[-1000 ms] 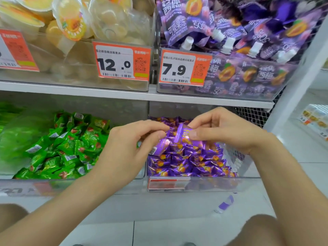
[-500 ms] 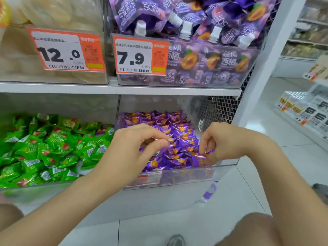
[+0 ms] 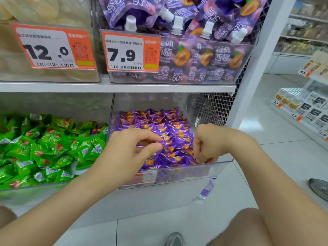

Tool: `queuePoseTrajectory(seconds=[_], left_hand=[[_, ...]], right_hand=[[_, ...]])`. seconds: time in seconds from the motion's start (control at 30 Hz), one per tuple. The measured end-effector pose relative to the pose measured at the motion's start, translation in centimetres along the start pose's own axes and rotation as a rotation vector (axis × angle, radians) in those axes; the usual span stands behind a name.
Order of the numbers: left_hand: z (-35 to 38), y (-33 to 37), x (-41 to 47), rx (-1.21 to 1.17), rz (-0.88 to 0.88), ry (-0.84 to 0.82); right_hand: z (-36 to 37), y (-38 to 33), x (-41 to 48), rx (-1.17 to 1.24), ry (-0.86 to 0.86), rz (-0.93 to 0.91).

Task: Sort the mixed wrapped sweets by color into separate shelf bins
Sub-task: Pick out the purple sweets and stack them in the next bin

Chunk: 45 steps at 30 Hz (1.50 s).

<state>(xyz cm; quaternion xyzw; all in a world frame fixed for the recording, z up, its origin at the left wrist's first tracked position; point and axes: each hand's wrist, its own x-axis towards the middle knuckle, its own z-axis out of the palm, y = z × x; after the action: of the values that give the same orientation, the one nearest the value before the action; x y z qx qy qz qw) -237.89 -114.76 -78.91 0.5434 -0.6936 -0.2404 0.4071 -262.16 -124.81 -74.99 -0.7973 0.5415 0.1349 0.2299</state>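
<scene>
Purple wrapped sweets point(image 3: 159, 121) fill the clear right-hand bin point(image 3: 177, 170) on the lower shelf. Green wrapped sweets point(image 3: 44, 148) fill the bin to its left. One purple wrapper point(image 3: 97, 128) lies among the green ones at their right rear. My left hand point(image 3: 131, 153) is over the purple bin's left front and pinches a purple sweet point(image 3: 166, 144) between thumb and forefinger. My right hand point(image 3: 209, 144) is at the bin's front right corner, fingers curled down into the pile. Its fingertips are buried, so what they hold is hidden.
Above, bins with purple spouted pouches point(image 3: 204, 55) and pale jelly packs point(image 3: 44, 15) carry orange price tags. A purple pouch point(image 3: 206, 189) lies on the floor below the shelf. A white shelf post point(image 3: 257, 68) stands on the right, with a tiled aisle beyond.
My right hand, which held a purple sweet up above the bin, has dropped to the bin's front right corner. My left hand keeps its pinch. The view has shifted right.
</scene>
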Motion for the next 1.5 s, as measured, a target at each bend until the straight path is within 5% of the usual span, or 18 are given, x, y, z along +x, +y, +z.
queuePoseTrajectory(seconds=[0.17, 0.3, 0.37, 0.5, 0.73, 0.83, 0.9, 1.0, 1.17, 1.33, 1.5], left_hand=[[-0.3, 0.0, 0.1, 0.108, 0.036, 0.032], [-0.4, -0.2, 0.3, 0.093, 0.001, 0.114], [-0.6, 0.0, 0.5, 0.061, -0.011, 0.169], [-1.6, 0.3, 0.7, -0.019, -0.043, 0.290], [-4.1, 0.1, 1.0, -0.283, -0.181, 0.391], [-5.5, -0.3, 0.7, -0.086, -0.105, 0.256], [-6.1, -0.8, 0.4, 0.180, -0.006, 0.171], [-6.9, -1.9, 0.4, 0.322, 0.061, 0.179], [-7.4, -3.0, 0.8, 0.256, -0.047, 0.192], [-8.2, -5.5, 1.8, 0.320, -0.159, 0.316], [-10.2, -8.3, 2.3, 0.483, -0.304, 0.102]], right_hand=[[0.2, -0.1, 0.6, -0.097, 0.029, -0.009], [0.4, -1.5, 0.7, -0.123, 0.370, -0.206], [0.6, -4.0, 0.2, 0.121, 0.407, -0.319], [1.4, -8.3, -0.6, 0.808, 0.206, -0.435], [2.2, -11.1, 0.8, 1.137, 0.317, -0.301], [1.8, -11.3, 1.6, 1.264, 0.291, -0.197], [1.8, -11.5, 1.7, 1.316, 0.122, -0.158], [1.9, -11.7, 1.4, 1.229, -0.093, -0.183], [2.4, -11.6, 3.1, 0.666, 0.342, -0.443], [2.7, -11.6, 8.1, 0.601, 0.495, -0.250], [2.2, -12.2, 13.5, 0.535, 0.728, -0.140]])
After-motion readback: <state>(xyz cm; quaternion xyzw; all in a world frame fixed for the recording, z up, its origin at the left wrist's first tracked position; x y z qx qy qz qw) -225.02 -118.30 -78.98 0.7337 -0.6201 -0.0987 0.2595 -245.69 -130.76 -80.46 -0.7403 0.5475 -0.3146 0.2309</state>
